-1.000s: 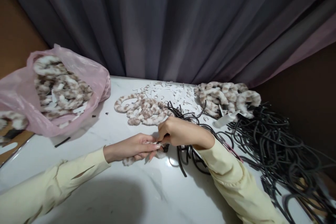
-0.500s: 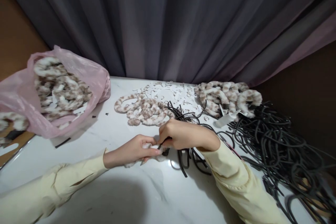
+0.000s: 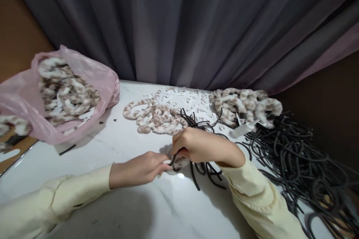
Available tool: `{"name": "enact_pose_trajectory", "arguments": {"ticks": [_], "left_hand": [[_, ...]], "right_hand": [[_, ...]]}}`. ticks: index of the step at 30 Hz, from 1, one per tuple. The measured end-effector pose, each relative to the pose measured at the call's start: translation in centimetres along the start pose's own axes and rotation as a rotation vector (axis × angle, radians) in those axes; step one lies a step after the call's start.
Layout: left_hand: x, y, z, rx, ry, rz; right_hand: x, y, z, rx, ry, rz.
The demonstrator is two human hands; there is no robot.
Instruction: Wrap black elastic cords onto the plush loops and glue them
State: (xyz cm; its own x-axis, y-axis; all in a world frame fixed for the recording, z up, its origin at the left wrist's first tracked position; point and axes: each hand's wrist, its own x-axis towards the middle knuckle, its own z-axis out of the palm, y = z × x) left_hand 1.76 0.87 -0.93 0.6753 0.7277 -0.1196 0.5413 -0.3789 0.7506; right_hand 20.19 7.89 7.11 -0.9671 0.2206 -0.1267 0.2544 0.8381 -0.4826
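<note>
Near the middle of the table, my hands meet over a brown-and-white furry tube [image 3: 181, 162]. My left hand [image 3: 144, 167] is closed, its thumb and fingers pinching at the tube's left end. My right hand [image 3: 196, 143] comes in from above with bent fingers, pinching a short black cord [image 3: 173, 160] that curves down toward the left fingertips. Part of the tube is hidden under my right hand. Just beyond the hands lies a small pile of furry rings [image 3: 161, 118]. Several cut black cords [image 3: 195, 175] stick out below my right hand.
A pink plastic bag [image 3: 109, 86] stuffed with furry rings stands at the left. More furry rings [image 3: 241, 104] are heaped at the back right, with a small white bottle [image 3: 242, 130] before them. A large tangle of black cords [image 3: 303, 164] covers the right side. Paper scraps [image 3: 190, 101] lie behind.
The furry tube has shifted from my left hand's fingers to the right, beneath my right hand. My left hand has drawn slightly left and its grip has changed.
</note>
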Motion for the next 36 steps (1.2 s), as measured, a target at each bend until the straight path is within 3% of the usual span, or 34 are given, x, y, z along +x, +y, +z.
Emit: {"name": "enact_pose_trajectory", "arguments": {"ticks": [4,7,10,12,20,28,33,36], "left_hand": [[-0.2,-1.0,1.3,0.383,0.123,0.204],[-0.4,-1.5,1.8,0.593,0.298,0.344],[-0.6,-1.6,1.5,0.764,0.497,0.412],[-0.7,-1.5,1.2,0.871,0.563,0.426],[-0.8,-1.3,0.7,1.055,0.630,0.508],[-0.4,-1.0,0.7,0.996,0.771,0.531],[-0.3,-1.2,0.6,1.008,0.727,0.590],[-0.3,-1.6,1.0,0.915,0.727,0.533]], "right_hand": [[0.7,0.5,0.7,-0.008,0.044,0.004],[1.5,1.3,1.6,0.008,0.030,0.027],[2.1,2.0,2.1,0.034,0.010,0.039],[2.1,2.1,2.1,0.052,0.024,0.025],[2.0,2.3,2.1,0.069,0.059,0.017],[2.4,2.6,2.4,0.090,0.060,0.029],[2.6,2.4,2.5,0.110,0.058,0.020],[2.8,2.6,2.8,0.098,0.085,0.037]]}}
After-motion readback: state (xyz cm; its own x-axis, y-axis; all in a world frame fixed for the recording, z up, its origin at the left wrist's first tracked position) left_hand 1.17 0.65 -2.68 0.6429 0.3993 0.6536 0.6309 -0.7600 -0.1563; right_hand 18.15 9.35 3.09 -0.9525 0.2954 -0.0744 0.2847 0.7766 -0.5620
